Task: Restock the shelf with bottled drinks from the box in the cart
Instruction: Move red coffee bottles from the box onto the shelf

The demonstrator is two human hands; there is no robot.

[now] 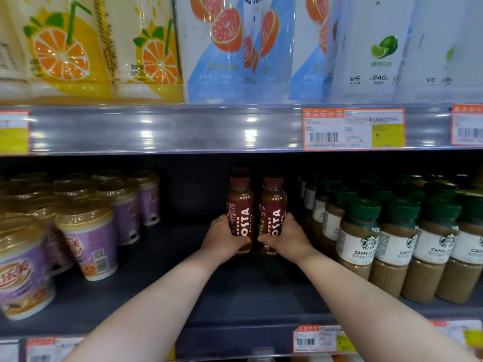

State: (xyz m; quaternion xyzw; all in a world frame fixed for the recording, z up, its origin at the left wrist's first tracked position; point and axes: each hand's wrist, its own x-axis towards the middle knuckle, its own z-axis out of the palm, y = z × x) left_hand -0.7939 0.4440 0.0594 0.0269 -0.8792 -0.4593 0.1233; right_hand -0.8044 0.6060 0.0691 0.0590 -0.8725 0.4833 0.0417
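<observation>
Bump risk: I am holding a left brown plastic bottle with a dark red cap (240,205) and a right brown plastic bottle with a dark red cap (273,207). I think they could knock over the same red-capped bottles (241,170) standing behind them if I push in too fast.
Side risk: My right wrist is near the row of brown coffee bottles with green caps (358,239). A wide move could tip one.
Left hand: My left hand (223,240) is wrapped round the low part of the left bottle. The arm reaches straight in.
Right hand: My right hand (286,239) is wrapped round the low part of the right bottle, the same way.
Bottles: Both are upright, close side by side, in the middle of the dark grey metal shelf (235,296). I cannot tell if they rest on it yet.
Other side: The purple paper cups with gold lids (88,239) are well apart.
Box and cart: I cannot see them.
</observation>
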